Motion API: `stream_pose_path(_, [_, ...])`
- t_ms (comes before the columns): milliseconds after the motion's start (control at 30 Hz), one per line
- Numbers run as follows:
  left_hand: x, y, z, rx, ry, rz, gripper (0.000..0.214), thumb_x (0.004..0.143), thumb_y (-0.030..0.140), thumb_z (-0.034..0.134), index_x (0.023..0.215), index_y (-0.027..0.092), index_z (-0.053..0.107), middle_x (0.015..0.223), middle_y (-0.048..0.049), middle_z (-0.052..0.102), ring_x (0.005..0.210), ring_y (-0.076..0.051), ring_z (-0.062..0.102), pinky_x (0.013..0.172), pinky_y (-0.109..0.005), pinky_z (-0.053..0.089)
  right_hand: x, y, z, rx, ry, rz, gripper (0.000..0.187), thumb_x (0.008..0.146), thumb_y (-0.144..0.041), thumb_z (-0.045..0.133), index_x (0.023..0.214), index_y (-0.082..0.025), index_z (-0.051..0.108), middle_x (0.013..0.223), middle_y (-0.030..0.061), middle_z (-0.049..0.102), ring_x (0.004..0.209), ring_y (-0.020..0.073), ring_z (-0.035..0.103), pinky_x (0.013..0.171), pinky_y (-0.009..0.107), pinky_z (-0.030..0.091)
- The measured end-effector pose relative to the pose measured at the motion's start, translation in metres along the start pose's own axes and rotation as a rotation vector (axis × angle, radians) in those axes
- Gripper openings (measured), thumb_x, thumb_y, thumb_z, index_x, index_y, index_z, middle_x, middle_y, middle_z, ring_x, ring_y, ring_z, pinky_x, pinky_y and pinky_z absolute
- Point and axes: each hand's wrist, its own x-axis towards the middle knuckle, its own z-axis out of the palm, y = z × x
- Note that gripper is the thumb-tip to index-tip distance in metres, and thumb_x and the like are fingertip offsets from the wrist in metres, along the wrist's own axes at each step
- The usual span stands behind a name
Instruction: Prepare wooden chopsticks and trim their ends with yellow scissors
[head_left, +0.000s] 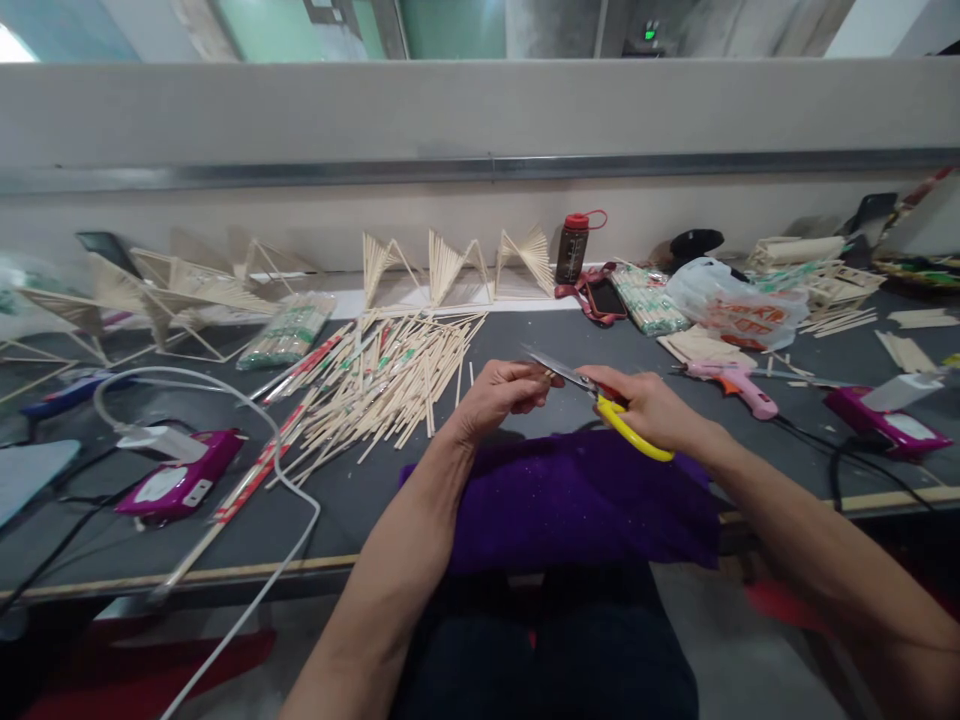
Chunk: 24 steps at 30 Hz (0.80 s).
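Note:
Yellow-handled scissors (pixel 634 432) are in my right hand (pixel 637 400), whose fingers wrap round the grips. Their blades point left and reach past the fingertips of my left hand (pixel 510 392). That left hand is closed in a pinch; what it holds, if anything, is too small and hidden to name. Below both hands a purple cloth (pixel 570 500) lies over the table's front edge and my lap. To the left of my left hand is a loose heap of thin wooden sticks (pixel 405 385).
Twisted stick models (pixel 457 265) stand along the back wall, beside a red-capped bottle (pixel 572 250). A pink glue gun (pixel 731 385) and a plastic bag (pixel 739 300) lie to the right. Magenta power strips (pixel 184 480) with cables sit at both sides.

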Motion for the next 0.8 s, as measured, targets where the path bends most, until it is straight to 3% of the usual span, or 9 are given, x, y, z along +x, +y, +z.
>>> stream_pose_path(133, [0.000,-0.002,0.000,-0.075,0.034,0.004,0.024,0.074,0.035,0.064,0.086,0.015,0.073,0.056,0.0009,0.054,0.045,-0.004,0.038,0.043,-0.019,0.024,0.002,0.001,-0.001,0.071,0.092,0.106,0.051,0.076,-0.039,0.059,0.123,-0.022,0.050,0.081,-0.0002,0.062,0.063,0.0128,0.053,0.060,0.024,0.041])
stream_pose_path(267, [0.001,-0.001,-0.001,-0.130,0.111,0.060,0.028,0.073,0.038,0.066,0.087,0.015,0.072,0.059,0.0006,0.057,0.046,-0.004,0.043,0.044,-0.019,0.031,0.006,0.006,0.002,0.010,0.059,0.175,0.055,0.077,-0.049,0.058,0.125,-0.024,0.047,0.080,0.0003,0.063,0.065,0.0149,0.056,0.061,0.026,0.042])
stream_pose_path(433, [0.009,-0.001,-0.015,-0.344,0.366,0.158,0.033,0.070,0.038,0.070,0.095,0.017,0.068,0.068,-0.0004,0.065,0.055,-0.008,0.060,0.052,-0.020,0.044,0.029,0.017,0.018,-0.214,0.005,0.405,0.060,0.078,-0.059,0.050,0.126,-0.024,0.046,0.085,0.0061,0.067,0.075,0.0243,0.063,0.063,0.031,0.043])
stream_pose_path(600, [0.017,-0.008,-0.032,-0.453,0.574,0.130,0.029,0.071,0.034,0.070,0.094,0.017,0.064,0.076,-0.0006,0.069,0.066,-0.011,0.066,0.059,-0.021,0.049,0.042,0.037,0.034,-0.461,-0.072,0.571,0.063,0.078,-0.049,0.051,0.131,-0.017,0.042,0.100,0.0159,0.066,0.089,0.0318,0.063,0.067,0.036,0.044])
stream_pose_path(700, [0.018,-0.013,-0.023,-0.440,0.558,0.123,0.026,0.074,0.035,0.066,0.092,0.017,0.062,0.080,-0.0017,0.070,0.071,-0.013,0.067,0.063,-0.023,0.050,0.035,0.044,0.033,-0.525,-0.166,0.604,0.058,0.078,-0.051,0.049,0.126,-0.019,0.050,0.104,0.0169,0.064,0.092,0.0324,0.062,0.069,0.038,0.045])
stream_pose_path(800, [0.017,-0.018,-0.001,-0.425,0.438,0.133,0.025,0.077,0.038,0.063,0.089,0.016,0.059,0.080,-0.0037,0.070,0.071,-0.015,0.067,0.063,-0.025,0.050,0.030,0.034,0.026,-0.591,-0.096,0.527,0.053,0.077,-0.054,0.051,0.115,-0.019,0.060,0.107,0.0182,0.062,0.094,0.0349,0.061,0.073,0.042,0.044])
